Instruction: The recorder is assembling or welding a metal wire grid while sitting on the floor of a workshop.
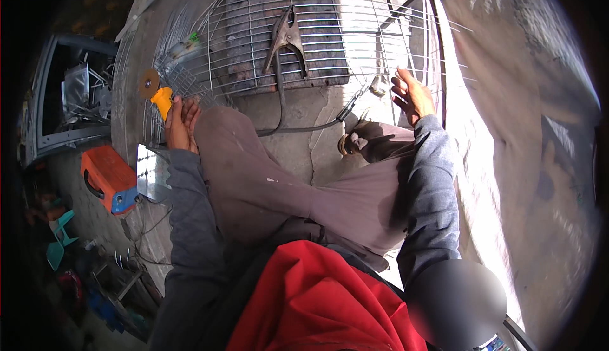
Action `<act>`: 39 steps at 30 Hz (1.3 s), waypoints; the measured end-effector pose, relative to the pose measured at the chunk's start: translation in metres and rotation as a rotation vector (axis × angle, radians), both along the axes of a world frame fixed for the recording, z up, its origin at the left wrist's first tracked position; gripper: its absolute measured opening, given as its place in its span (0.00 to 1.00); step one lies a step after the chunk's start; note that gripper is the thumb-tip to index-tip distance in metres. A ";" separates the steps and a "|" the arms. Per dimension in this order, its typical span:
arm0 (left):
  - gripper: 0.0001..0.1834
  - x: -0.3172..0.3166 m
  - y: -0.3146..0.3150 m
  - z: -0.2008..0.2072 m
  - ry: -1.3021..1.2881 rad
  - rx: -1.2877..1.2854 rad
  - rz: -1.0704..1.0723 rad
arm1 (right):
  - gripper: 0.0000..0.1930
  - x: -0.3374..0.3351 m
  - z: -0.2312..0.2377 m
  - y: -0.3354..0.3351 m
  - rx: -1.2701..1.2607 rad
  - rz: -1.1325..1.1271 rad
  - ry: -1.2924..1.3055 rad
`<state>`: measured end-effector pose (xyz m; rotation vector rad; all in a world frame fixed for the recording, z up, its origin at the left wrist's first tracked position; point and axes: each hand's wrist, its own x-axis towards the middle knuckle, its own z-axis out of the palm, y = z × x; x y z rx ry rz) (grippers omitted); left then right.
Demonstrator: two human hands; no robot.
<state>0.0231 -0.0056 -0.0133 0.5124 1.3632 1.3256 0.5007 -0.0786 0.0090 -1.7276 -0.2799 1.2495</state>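
My left hand (181, 126) is beside my left knee, closed around the rear of a yellow angle grinder (162, 100). The grinder's brown disc (149, 83) points away from me, and part of its body is hidden by the hand. On the other side, my right hand (415, 98) is open, fingers apart and slightly bent, with nothing in it. It hovers at the near right corner of a wire mesh panel (317, 18). A metal spring clamp (287, 40) sits on the mesh, a thick dark cable (279, 97) running from it toward me.
A dark flat block (241, 46) lies under the mesh. Loose wire rods (181, 31) and a small mesh piece (184, 81) are at far left. An orange and blue machine (111, 180) stands left, near a shiny metal sheet (152, 172). Pale cloth (533, 110) hangs right.
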 end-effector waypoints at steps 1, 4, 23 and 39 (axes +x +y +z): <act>0.22 0.001 0.000 -0.001 0.000 0.003 -0.006 | 0.16 0.003 -0.004 0.000 0.003 -0.006 0.000; 0.21 0.003 0.000 -0.001 -0.004 0.003 0.001 | 0.23 0.006 -0.008 0.000 0.033 -0.009 -0.028; 0.15 -0.001 -0.002 -0.001 -0.047 0.012 0.038 | 0.15 -0.006 -0.006 0.006 -0.005 -0.036 -0.088; 0.19 0.006 -0.003 -0.009 -0.161 0.029 0.067 | 0.58 -0.186 0.079 0.095 -0.193 0.824 -1.091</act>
